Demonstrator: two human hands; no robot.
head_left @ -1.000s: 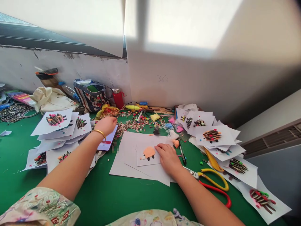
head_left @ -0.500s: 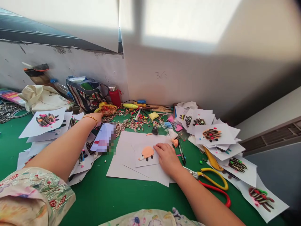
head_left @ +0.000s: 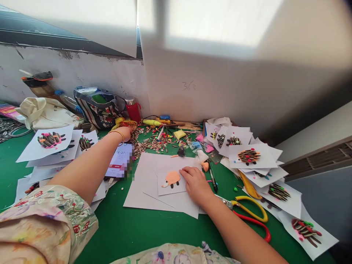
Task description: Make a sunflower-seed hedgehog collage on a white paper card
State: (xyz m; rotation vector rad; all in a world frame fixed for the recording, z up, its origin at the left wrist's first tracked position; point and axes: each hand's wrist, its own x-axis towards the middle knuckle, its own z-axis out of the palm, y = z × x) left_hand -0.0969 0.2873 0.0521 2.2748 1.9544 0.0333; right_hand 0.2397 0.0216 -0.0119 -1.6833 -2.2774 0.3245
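Observation:
An orange clay animal shape (head_left: 173, 178) with dark feet lies on a small white card (head_left: 165, 189), on top of larger white sheets (head_left: 137, 190). My right hand (head_left: 196, 183) rests flat on the card's right edge, its fingers loosely spread. Reaching far forward, my left hand (head_left: 125, 132) is at the left edge of the scattered striped seeds (head_left: 154, 141), just beyond a phone (head_left: 120, 161). Its fingertips are hidden, so what they hold does not show.
Cards with seed-covered animals are piled at the left (head_left: 51, 141) and right (head_left: 249, 157). Scissors (head_left: 249, 209) lie beside my right forearm. A striped bag (head_left: 96, 106) and a red bottle (head_left: 133, 110) stand by the wall, near clay packets (head_left: 202, 146).
My left hand has moved right and slightly toward the wall, over to the seeds. My right hand stays on the card.

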